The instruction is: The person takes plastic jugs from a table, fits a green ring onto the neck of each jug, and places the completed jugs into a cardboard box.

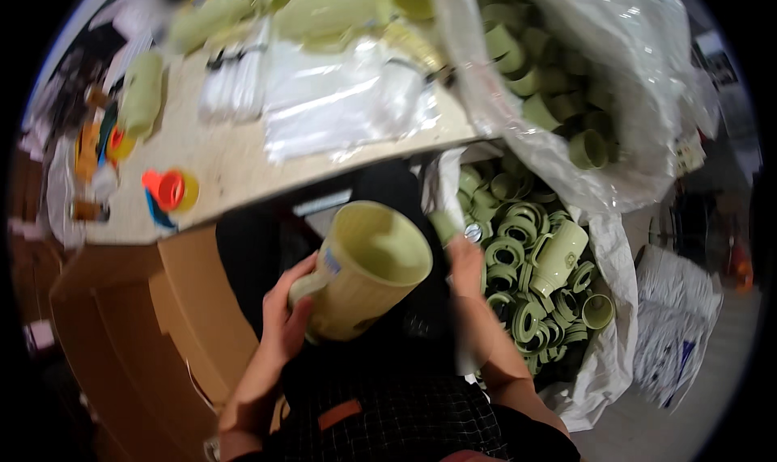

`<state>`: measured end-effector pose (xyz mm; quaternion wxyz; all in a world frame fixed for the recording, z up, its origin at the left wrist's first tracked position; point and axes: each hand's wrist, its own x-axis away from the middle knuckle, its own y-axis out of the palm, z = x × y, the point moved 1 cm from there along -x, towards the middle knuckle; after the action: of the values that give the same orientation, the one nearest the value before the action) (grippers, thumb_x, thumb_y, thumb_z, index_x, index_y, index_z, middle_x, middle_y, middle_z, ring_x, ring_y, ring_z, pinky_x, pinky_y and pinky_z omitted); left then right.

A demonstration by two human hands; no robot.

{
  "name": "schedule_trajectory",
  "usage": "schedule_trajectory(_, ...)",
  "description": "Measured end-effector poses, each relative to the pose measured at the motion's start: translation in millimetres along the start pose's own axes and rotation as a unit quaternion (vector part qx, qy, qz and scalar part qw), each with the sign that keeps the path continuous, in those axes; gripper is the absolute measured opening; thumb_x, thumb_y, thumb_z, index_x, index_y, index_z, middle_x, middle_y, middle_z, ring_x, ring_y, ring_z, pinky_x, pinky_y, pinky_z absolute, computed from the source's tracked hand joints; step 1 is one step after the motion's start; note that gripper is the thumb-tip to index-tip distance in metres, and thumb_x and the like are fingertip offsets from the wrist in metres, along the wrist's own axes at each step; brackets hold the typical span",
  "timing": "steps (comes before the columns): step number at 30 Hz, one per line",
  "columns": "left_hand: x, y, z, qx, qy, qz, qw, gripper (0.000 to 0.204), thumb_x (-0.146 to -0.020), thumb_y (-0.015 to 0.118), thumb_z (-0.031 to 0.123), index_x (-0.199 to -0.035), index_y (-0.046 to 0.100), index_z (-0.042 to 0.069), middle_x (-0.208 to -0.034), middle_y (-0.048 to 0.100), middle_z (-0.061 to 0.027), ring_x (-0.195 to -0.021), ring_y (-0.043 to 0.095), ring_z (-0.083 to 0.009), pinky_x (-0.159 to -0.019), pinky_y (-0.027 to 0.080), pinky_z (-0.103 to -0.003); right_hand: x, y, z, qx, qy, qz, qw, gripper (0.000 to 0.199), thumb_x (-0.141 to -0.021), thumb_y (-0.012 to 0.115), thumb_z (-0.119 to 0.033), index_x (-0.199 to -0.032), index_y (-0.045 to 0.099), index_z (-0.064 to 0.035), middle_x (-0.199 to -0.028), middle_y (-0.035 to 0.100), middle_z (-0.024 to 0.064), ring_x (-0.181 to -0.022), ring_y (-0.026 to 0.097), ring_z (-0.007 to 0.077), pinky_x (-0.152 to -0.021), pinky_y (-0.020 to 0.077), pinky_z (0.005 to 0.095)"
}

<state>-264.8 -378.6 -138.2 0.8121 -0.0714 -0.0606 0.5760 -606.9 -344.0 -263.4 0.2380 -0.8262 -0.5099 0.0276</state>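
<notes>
My left hand [287, 308] is closed around the handle of a large pale green plastic jug [356, 300]. The jug is tilted over my lap, its wide open mouth facing up and away. At the edge of a white sack, my right hand [465, 264] is closed, its fingers partly blurred. A small pale green plastic piece [443, 226] shows at its fingertips; its exact kind is unclear. Inside the sack lie many green ring-shaped lids [506, 253] and a smaller green handled jug [558, 258].
A table [235, 167] ahead carries clear plastic bags [324, 106], green jugs [332, 9] and an orange cup [166, 189]. A large plastic bag [639, 74] of green cups stands at far right. An open cardboard box [113, 341] sits left; a white stack [676, 324] lies right.
</notes>
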Motion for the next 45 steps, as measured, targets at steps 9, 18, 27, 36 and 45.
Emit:
schedule_trajectory(9,15,-5,-7,0.096,-0.015,-0.030,0.995,0.048,-0.096,0.061,0.020,-0.138,0.052,-0.002,-0.144,0.053,-0.0187,-0.131,0.053,-0.0269,-0.110,0.039,-0.038,10,6,-194,0.066,-0.506,-0.291,0.810,0.062,-0.086,0.067,-0.050,-0.126,0.067,-0.0024,-0.086,0.053,0.0076,-0.079,0.052,0.0251,-0.071,0.0437,0.0367)
schedule_trajectory(18,19,-7,-9,0.095,-0.045,-0.039,0.994,0.048,-0.095,0.060,0.013,-0.140,0.050,0.000,-0.146,0.052,-0.0162,-0.129,0.055,-0.0252,-0.108,0.042,-0.037,29,2,-177,0.056,-0.473,-0.293,0.829,0.063,-0.091,0.062,-0.051,-0.130,0.063,-0.0020,-0.089,0.055,0.0080,-0.079,0.050,0.0247,-0.071,0.0416,0.0355)
schedule_trajectory(27,39,31,25,-0.146,-0.023,0.012,0.989,0.057,-0.089,0.068,0.022,-0.139,0.046,0.007,-0.153,0.040,-0.0198,-0.106,0.064,-0.0391,-0.083,0.054,-0.041,27,6,-187,0.102,-0.326,-0.305,0.889,0.053,-0.095,0.058,-0.036,-0.133,0.058,0.0023,-0.094,0.054,0.0126,-0.091,0.051,0.0268,-0.086,0.0419,0.0366)
schedule_trajectory(36,27,-4,3,0.020,0.024,-0.038,0.999,0.054,-0.084,0.068,0.003,-0.136,0.051,0.003,-0.150,0.045,-0.0189,-0.125,0.057,-0.0366,-0.099,0.051,-0.039,-55,-5,-207,-0.007,-0.233,-0.289,0.928,0.079,-0.099,0.032,-0.067,-0.141,0.053,-0.0035,-0.126,0.061,0.0155,-0.121,0.055,0.0248,-0.102,0.0402,0.0382)
schedule_trajectory(45,-36,-17,103,-0.148,0.316,-0.051,0.936,0.014,-0.084,0.071,0.020,-0.090,0.071,0.008,-0.094,0.068,-0.0077,-0.078,0.058,-0.0266,-0.071,0.048,-0.035,-34,28,-182,0.005,-0.206,-0.465,0.861,0.071,-0.100,0.043,-0.056,-0.147,0.041,-0.0022,-0.124,0.062,0.0195,-0.116,0.059,0.0318,-0.103,0.0431,0.0393)
